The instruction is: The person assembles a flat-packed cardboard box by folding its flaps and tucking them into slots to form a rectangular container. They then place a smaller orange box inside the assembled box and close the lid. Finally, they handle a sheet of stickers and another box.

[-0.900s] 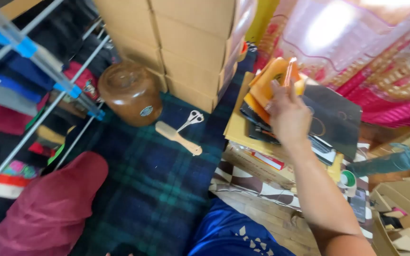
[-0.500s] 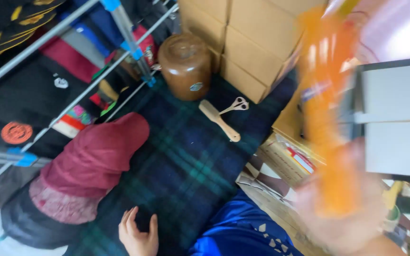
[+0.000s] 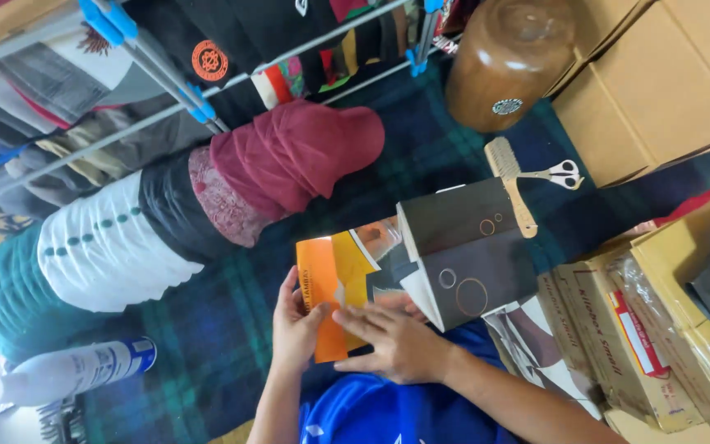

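Note:
My left hand (image 3: 293, 322) grips the left edge of an orange booklet (image 3: 320, 284) that lies on top of a small stack. My right hand (image 3: 396, 341) presses on the stack from the right, fingers spread across the orange cover, close to my left thumb. Fanned out behind it are a photo-covered booklet (image 3: 371, 242) and two dark grey booklets with circle designs (image 3: 466, 263). I hold the stack above a dark plaid blanket (image 3: 232, 321), in front of my blue shirt (image 3: 371, 411).
A wooden brush (image 3: 509, 182) and small scissors (image 3: 562, 173) lie beyond the stack, near a brown lidded jar (image 3: 507, 62) and cardboard boxes (image 3: 659, 90). Bundled clothes (image 3: 281, 160) lie under a metal clothes rack (image 3: 166, 94). A spray bottle (image 3: 76, 370) sits bottom left; packed boxes (image 3: 618, 329) stand right.
My right hand brought the booklets from the pile at the right down in front of me. My left hand came up off the blanket and took hold of them. My view swung left.

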